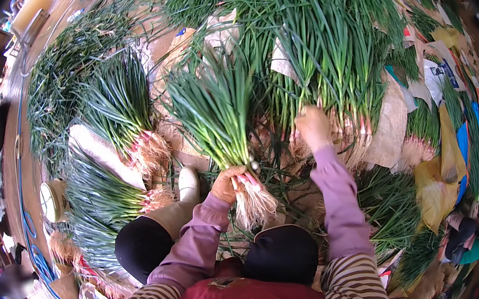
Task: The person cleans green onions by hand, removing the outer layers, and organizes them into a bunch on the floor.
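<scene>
My left hand is closed round a bunch of green onions just above its pale, stringy roots. The bunch leans with its leaves up and to the left, its roots hanging between my knees. Ahead and to the right, my right hand is curled closed at the lower stalks of a big heap of green onions. Its fingertips are partly hidden, so what they grip, if anything, does not show. Reddish stalk bases and roots of the heap stand just right of that hand.
To the left lie two more bunches, a far bunch and a near bunch, beside loose leaf trimmings. A white bucket and a blue hose are farther left. Yellow sacking lies right. My boot is close by.
</scene>
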Available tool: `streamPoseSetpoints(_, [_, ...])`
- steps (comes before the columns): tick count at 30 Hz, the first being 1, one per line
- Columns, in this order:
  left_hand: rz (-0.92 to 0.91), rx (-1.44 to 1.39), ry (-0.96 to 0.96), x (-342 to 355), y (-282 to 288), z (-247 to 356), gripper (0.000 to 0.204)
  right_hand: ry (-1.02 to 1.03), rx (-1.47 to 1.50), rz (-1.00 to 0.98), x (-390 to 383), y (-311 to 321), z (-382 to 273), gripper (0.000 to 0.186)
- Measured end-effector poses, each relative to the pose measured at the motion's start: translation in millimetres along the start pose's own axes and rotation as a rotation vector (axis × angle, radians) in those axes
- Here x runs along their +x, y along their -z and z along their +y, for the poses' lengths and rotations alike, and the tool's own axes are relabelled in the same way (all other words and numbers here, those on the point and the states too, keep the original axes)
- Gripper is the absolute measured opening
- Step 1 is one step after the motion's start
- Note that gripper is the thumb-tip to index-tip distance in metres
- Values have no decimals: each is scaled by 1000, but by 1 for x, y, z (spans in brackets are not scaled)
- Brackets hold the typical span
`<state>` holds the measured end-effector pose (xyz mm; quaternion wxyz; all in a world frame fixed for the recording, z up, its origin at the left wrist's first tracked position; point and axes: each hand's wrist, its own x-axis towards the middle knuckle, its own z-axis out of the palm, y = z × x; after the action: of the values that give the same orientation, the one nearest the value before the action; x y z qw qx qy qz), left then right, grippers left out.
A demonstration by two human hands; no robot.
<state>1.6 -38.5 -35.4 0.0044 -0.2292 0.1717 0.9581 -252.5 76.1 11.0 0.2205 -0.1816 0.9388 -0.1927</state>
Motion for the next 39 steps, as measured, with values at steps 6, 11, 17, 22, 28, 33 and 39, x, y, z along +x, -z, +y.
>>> streamPoseSetpoints(6, [-67,-59,37,5,-15,1,30,541,317,-186,-127,-49,1,25])
streamPoseSetpoints(11, [35,4,88,10,-3,-9,26,124,804,-96,-85,-59,22,29])
streamPoseSetpoints(17, [32,1,67,8,10,-20,25,207,-36,-34,-67,-30,-44,29])
streamPoseSetpoints(22, [-13,-31,59,1,-9,-16,30,48,1230,-433,-80,-59,-24,13])
streamPoseSetpoints(28, [40,-35,137,8,37,-30,25,-94,1030,-593,-88,-83,3,6])
streamPoseSetpoints(33, [-158,-231,106,3,33,-12,28,19,-208,-120,-98,-76,45,22])
streamPoseSetpoints(39, [-447,-196,-142,-16,-50,19,41,-48,-136,22,-94,25,32,82])
